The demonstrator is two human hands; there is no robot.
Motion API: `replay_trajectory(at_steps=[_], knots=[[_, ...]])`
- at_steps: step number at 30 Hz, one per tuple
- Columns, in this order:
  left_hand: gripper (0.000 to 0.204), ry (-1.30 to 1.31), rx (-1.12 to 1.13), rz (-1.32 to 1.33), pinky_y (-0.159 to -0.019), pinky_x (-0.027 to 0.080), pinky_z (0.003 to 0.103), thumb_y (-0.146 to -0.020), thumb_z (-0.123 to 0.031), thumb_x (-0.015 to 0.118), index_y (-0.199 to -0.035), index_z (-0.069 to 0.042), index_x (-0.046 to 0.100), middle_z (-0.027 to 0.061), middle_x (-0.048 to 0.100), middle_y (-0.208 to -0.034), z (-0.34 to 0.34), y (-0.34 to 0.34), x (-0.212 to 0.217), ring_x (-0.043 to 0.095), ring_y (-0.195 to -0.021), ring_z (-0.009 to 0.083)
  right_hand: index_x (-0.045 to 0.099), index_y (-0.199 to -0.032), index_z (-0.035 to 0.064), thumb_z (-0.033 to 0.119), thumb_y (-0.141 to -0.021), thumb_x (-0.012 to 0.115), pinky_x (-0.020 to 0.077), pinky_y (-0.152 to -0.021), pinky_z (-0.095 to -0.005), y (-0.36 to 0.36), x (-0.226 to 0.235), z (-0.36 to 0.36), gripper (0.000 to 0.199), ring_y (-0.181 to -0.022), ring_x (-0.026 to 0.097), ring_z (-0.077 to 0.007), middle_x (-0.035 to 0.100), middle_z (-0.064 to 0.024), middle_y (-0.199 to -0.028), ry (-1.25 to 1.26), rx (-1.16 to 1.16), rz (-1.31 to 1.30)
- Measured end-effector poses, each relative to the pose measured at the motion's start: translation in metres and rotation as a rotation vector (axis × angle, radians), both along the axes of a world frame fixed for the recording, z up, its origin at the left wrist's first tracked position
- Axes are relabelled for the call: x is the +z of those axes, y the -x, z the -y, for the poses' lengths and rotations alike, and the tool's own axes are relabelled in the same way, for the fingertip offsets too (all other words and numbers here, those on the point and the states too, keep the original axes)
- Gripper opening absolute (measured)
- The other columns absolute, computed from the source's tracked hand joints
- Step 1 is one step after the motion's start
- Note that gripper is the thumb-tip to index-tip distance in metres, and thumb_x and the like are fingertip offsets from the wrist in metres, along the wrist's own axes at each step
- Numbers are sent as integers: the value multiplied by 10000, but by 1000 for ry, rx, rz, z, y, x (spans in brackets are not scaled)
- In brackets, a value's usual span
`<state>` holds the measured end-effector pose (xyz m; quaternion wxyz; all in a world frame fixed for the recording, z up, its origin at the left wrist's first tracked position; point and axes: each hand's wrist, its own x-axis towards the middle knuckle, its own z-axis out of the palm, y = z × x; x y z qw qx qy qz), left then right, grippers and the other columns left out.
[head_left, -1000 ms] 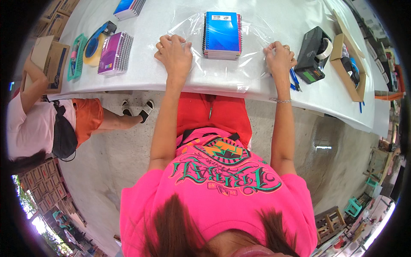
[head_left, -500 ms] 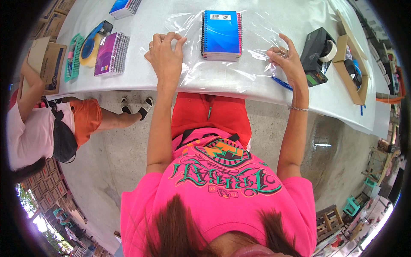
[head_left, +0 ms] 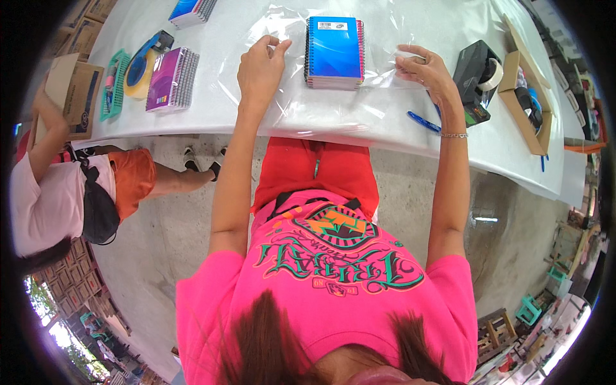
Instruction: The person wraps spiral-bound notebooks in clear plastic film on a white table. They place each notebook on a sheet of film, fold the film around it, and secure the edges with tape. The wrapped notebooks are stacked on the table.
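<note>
A stack of spiral-bound notebooks with a blue cover (head_left: pixel 335 48) lies on a sheet of clear plastic film (head_left: pixel 292 102) spread over the white table. To the stack's left, my left hand (head_left: pixel 262 69) is closed, its thumb and fingertips pinching the film. On the other side, my right hand (head_left: pixel 428 72) pinches the film between bent fingers and thumb. Neither hand touches the notebooks. Just below my right hand is a blue pen (head_left: pixel 423 122) on the table.
At right stand a black tape dispenser (head_left: pixel 475 77) and an open cardboard box (head_left: pixel 529 106). Purple notebooks (head_left: pixel 170 80), a yellow tape roll (head_left: pixel 140 76) and a green basket (head_left: pixel 114 86) sit at left. More blue notebooks (head_left: pixel 191 11) lie farther back. Another person (head_left: pixel 64 173) stands at left.
My left hand has moved up and right, closer to the notebook stack. My right hand has shifted slightly inward, its fingers bending toward the stack. The film has moved with them.
</note>
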<state>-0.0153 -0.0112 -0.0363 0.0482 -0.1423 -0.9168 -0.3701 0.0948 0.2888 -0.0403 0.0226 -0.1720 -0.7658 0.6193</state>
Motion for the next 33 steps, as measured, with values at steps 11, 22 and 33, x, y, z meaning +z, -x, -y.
replay_trajectory(at_steps=[11,22,33], knots=[[385,10,-255,120,-748,522,418,-970,-356,485,-1115,-20,605,211,698,-881,-22,29,9,695,-810,321,636,-1147,-32,311,-915,671,597,-758,-261,32,48,30,415,-774,714,-184,694,-151,-912,-181,208,86],[379,282,-265,-52,-814,515,502,-983,-319,400,-1104,-39,624,235,689,-951,-48,21,25,670,-896,402,615,-931,-65,199,-945,586,573,-546,-295,66,34,68,266,-613,649,-178,652,-116,-768,-175,139,27],[283,320,-373,-211,-684,516,530,-959,-283,440,-892,-49,585,190,661,-721,-61,15,6,655,-712,430,548,-948,0,68,-823,522,499,-737,-541,66,4,110,145,-822,634,-457,668,-238,-868,-843,56,-241]])
